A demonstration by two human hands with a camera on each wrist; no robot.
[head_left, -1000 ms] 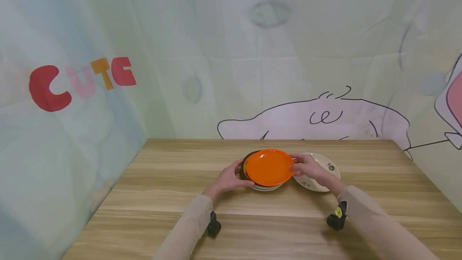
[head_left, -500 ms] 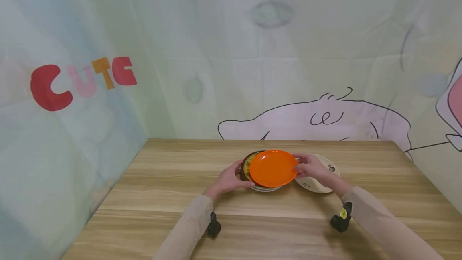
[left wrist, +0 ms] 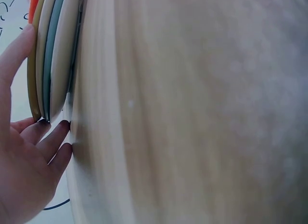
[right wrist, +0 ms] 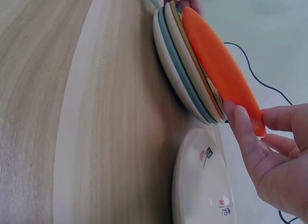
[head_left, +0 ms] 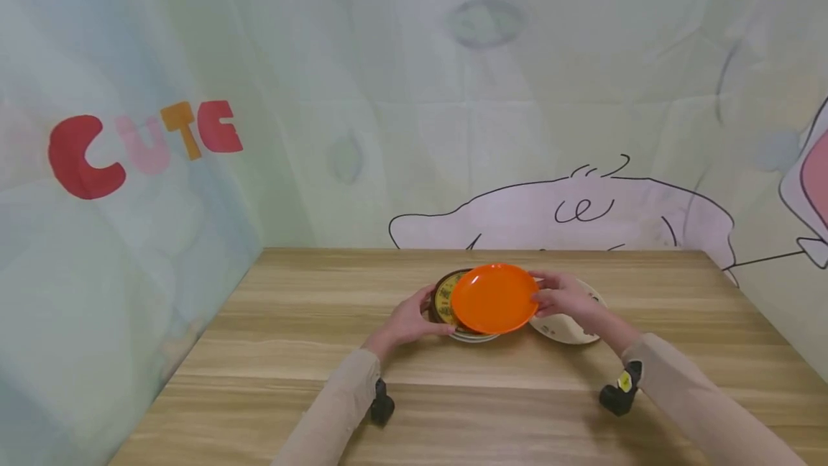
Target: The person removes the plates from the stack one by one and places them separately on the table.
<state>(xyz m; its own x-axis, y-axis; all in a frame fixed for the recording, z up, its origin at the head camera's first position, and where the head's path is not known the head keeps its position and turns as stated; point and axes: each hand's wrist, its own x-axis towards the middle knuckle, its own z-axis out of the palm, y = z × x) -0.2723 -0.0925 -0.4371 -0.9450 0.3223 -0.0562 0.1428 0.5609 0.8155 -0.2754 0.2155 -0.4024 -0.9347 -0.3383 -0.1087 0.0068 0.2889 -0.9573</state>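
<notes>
My right hand (head_left: 569,300) pinches an orange plate (head_left: 494,298) at its right edge, thumb on one face and fingers on the other. That plate is tilted, its right side lifted off a stack of plates (right wrist: 185,65), while its left part still overlaps the stack. Uppermost in the stack is a yellow patterned plate (head_left: 444,298) with a dark brown rim; cream and grey-green plates (left wrist: 54,46) lie below it. With thumb and fingers spread round the left edge, my left hand (head_left: 409,319) holds the stack.
Just right of the stack, partly under my right hand, lies a white plate (right wrist: 199,180) with small printed marks. The wooden table (head_left: 291,308) ends at a printed cloth backdrop (head_left: 414,128) behind and at the left.
The orange plate has shifted right and slightly up with my right hand, uncovering more of the yellow plate beneath. My left hand has stayed at the stack's edge.
</notes>
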